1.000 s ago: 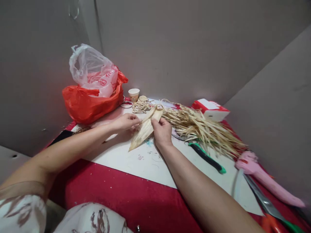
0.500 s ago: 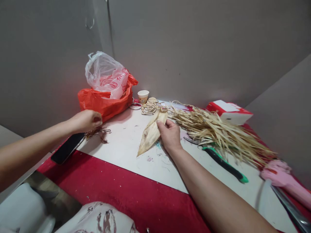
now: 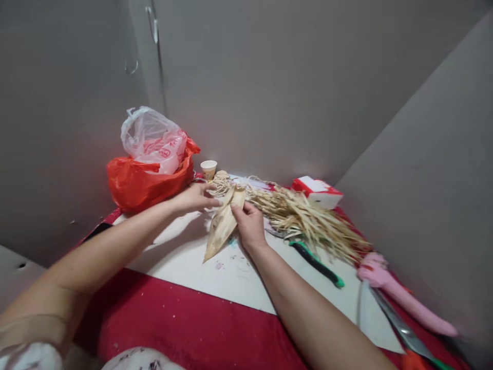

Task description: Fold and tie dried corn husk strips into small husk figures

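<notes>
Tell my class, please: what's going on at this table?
A person is working bare-handed. The right grip pinches a pale, dry leaf-like piece over a white surface. The left grip is open beside the piece's left edge; whether it touches is unclear. A bundle of dry strips lies to the right, with a green-and-black handle nearer the person.

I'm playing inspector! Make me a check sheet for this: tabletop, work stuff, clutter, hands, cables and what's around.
Surface: white board on a red tabletop, speckled and stained.
Job's things: dried husk; pile of pale strips.
Clutter: red bag, paper cup, red-and-white box, green-and-black handle, pink object.
Hands: right hand pinches the husk; left hand is open beside it, contact unclear.
Cables: nothing seen.
Surroundings: grey walls.
</notes>
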A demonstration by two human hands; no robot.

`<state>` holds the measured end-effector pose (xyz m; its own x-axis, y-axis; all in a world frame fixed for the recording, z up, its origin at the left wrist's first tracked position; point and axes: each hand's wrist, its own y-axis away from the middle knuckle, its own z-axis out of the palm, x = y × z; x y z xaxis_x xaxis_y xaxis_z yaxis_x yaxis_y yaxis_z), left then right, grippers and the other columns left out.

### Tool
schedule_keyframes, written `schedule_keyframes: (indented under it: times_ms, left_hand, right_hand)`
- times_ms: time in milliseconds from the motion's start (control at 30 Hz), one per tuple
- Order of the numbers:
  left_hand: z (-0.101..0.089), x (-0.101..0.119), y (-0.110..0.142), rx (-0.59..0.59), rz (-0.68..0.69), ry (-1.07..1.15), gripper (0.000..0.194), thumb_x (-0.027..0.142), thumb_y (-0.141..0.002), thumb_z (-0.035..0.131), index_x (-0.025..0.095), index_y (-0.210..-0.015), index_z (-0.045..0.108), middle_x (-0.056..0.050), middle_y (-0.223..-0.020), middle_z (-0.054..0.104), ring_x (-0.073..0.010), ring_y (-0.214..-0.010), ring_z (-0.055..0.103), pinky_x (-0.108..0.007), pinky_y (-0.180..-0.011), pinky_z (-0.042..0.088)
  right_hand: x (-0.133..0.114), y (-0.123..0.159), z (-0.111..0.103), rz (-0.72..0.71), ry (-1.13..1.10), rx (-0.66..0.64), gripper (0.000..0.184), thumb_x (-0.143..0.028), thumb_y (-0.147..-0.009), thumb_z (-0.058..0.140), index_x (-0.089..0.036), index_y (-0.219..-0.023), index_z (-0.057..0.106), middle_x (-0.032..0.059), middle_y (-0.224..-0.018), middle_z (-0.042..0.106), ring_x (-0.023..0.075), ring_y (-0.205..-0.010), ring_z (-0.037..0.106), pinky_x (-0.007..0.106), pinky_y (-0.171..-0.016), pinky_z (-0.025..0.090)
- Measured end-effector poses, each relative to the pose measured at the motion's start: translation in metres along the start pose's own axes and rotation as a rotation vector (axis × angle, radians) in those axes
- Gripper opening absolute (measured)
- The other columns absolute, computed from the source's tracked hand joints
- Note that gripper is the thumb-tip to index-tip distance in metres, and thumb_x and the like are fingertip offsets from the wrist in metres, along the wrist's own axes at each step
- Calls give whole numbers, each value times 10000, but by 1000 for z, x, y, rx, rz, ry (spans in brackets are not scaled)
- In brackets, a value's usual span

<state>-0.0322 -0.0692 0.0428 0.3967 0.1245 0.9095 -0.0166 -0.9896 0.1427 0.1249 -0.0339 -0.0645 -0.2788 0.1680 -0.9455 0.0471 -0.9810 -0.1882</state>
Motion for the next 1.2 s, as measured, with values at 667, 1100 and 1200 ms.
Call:
schedule_keyframes:
  times_ms: [667,1100,1200]
  left_hand:
    - [55,-52,-64,-228,-14,699,241,182,-560,754,88,-770,683,-97,-670,698,-196,-570,656,-310,-603,532]
    - [54,-57,-68,-151,9,486,168,191,-597,708,92,-731,680,-76,-627,678,-174,-512,619,-260,-512,474]
    - [55,-57,-68,-139,31,450,149,185,-607,700,98,-723,666,-50,-596,656,-154,-490,594,-244,-498,455]
  right_hand:
    - [-4,-10,-13,179,33,96,304,-411,-614,720,-164,-733,589,-75,-456,507,65,-379,397,178,-367,305]
    - [-1,-9,-13,73,302,73,213,-371,-665,646,-168,-655,584,-59,-454,516,84,-405,397,218,-437,341]
    - [-2,-8,-12,43,351,77,188,-349,-665,628,-174,-628,567,-58,-458,513,86,-420,406,217,-449,349]
